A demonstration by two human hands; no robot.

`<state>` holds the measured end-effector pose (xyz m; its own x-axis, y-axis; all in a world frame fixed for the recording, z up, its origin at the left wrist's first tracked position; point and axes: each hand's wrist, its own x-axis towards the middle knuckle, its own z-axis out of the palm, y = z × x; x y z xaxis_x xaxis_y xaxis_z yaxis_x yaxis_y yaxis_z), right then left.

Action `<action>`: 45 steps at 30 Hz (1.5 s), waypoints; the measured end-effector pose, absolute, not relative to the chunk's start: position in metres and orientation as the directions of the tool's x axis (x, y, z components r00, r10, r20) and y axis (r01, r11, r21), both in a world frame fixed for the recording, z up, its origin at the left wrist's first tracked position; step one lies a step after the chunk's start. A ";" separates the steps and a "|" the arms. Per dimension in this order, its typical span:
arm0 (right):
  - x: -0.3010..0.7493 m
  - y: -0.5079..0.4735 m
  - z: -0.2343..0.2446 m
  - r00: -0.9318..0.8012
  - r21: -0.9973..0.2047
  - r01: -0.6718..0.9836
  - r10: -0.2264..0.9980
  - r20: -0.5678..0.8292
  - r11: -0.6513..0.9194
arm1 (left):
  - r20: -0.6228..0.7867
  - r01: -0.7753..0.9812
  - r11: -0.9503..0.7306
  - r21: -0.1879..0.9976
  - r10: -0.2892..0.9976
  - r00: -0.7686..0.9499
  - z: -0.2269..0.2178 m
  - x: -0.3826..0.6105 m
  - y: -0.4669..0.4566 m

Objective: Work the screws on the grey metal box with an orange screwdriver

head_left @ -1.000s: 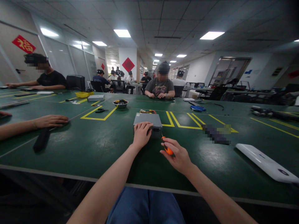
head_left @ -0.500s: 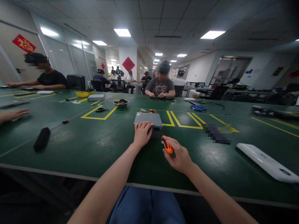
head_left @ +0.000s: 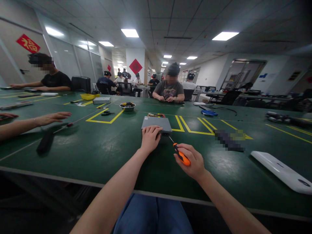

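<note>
Bracing left hand (head_left: 149,139) at near edge of box (head_left: 157,123); right hand (head_left: 192,162) round screwdriver (head_left: 181,157)

**Box dead ahead, open counter to either side**

Straight ahead of the left grip (head_left: 149,139) the grey box (head_left: 157,123) blocks the way, and the grip holds its near edge. The screwdriver (head_left: 181,157) in the right grip (head_left: 191,161) slants across the gap between the two. Left of the left grip the counter (head_left: 97,149) lies bare as far as a black object (head_left: 45,143) and a co-worker's hand (head_left: 52,117). Right of the right grip is open green, then a white device (head_left: 280,170) well out, with a blurred item (head_left: 229,139) ahead-right.
</note>
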<state>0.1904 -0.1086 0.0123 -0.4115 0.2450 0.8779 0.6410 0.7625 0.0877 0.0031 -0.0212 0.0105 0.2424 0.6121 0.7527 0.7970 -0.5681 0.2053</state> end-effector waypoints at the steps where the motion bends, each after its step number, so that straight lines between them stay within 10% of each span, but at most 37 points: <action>1: 0.189 -0.109 0.012 -0.426 0.090 0.632 0.248 0.870 0.770 | 0.752 0.798 -0.566 0.207 0.614 0.240 0.010 0.003 -0.021; 45: 0.171 -0.112 0.013 -0.716 0.273 0.537 0.260 0.647 0.799 | 0.765 0.799 -0.560 0.219 0.607 0.215 0.010 0.005 -0.021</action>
